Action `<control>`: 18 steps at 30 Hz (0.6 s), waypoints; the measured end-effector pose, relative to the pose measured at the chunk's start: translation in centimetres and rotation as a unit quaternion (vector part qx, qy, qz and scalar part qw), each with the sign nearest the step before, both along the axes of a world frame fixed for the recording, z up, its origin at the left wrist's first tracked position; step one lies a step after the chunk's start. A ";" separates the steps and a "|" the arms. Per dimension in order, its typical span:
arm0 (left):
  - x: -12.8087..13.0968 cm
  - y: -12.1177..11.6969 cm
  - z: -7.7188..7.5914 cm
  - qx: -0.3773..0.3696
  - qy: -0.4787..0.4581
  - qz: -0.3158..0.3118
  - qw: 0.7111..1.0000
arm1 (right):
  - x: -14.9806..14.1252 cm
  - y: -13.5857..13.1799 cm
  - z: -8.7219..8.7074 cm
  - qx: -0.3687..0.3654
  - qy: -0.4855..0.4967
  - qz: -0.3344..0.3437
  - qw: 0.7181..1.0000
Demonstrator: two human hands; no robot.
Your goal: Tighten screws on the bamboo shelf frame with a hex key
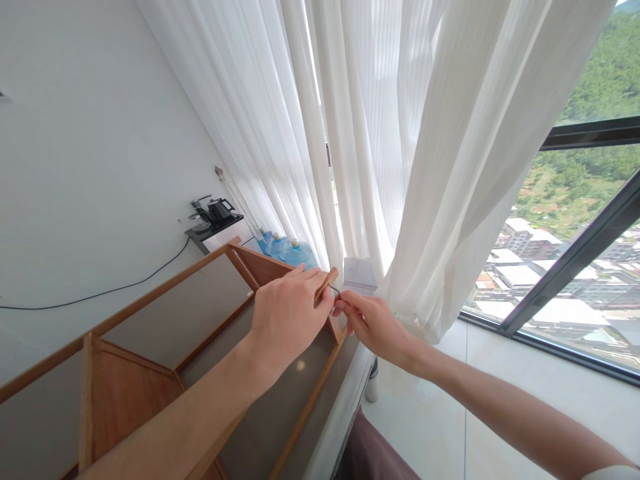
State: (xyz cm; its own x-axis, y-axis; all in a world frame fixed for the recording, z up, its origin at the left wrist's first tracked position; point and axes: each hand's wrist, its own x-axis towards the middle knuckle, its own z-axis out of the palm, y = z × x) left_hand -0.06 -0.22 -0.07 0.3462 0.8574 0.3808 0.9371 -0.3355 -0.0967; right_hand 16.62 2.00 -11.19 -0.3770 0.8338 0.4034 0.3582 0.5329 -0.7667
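A brown wooden frame (165, 287) with panelled dividers lies in front of me on a grey surface. At its right end, my left hand (287, 313) is closed over a wooden rail (327, 280), thumb pressed near the rail's tip. Just beyond that tip is a thin, bent metal hex key (336, 289). The fingertips of my right hand (373, 327) pinch the hex key's outer part. The key meets the rail's end by my left thumb; the fastener there is too small to see.
A black kettle (219, 210) stands on a small cabinet at the back left, with blue water bottles (285, 249) beside it. White curtains (350, 133) hang behind the frame. A black cable (100, 300) runs along the wall. To the right are a window (550, 267) and pale floor tiles (425, 413).
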 end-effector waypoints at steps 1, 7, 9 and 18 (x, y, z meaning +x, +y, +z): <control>0.0 -0.1 0.1 -0.004 0.000 0.001 1.000 | 0.1 0.1 0.0 0.004 -0.005 -0.002 1.000; 0.0 -0.1 0.2 -0.003 -0.004 -0.001 1.000 | 0.2 0.3 0.0 0.024 -0.022 -0.014 0.999; -0.1 -0.1 0.1 -0.001 -0.004 -0.005 1.000 | 0.2 0.3 0.1 0.028 -0.029 -0.013 0.999; -0.1 0.0 -0.1 0.014 0.001 -0.009 1.000 | 1.2 0.5 1.6 0.071 -0.122 -0.023 0.990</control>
